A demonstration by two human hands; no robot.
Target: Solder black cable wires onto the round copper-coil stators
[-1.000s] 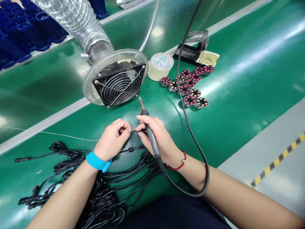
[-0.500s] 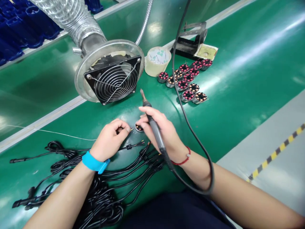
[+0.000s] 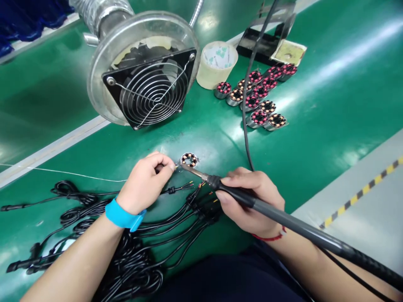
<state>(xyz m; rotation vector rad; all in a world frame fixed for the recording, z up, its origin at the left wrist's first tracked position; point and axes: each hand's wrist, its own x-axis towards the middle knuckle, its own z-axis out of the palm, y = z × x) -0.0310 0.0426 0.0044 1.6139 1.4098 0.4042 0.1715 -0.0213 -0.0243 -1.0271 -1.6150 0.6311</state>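
In the head view, the left hand (image 3: 149,176) has its thumb and forefinger pinched together on a thin wire end (image 3: 176,167), too small to identify further. The right hand (image 3: 255,201) wraps its fingers firmly around a soldering iron (image 3: 267,212), whose tip sits just beside the left fingertips; whether it touches the wire cannot be told. A wound metal ring (image 3: 189,155) lies right of the left fingertips, on a glossy green bench (image 3: 324,100) that mirrors bright lamp streaks. Below the left fingers, black cables (image 3: 138,249) spread across the surface, 1 bundle of bared coloured ends pointing toward the right fingers. A fine pale wire (image 3: 72,172) runs in from the left to the left hand. Beyond the left fingers hangs a round extractor hood with a fan grille (image 3: 157,100). Beyond the right fingers stand a tape roll (image 3: 217,67), more wound rings (image 3: 258,118) in a cluster, and a black stand (image 3: 256,48) with a yellow sponge (image 3: 289,53). Far right of both hands, grey floor (image 3: 378,205) carries 1 yellow-and-black strip (image 3: 362,204).
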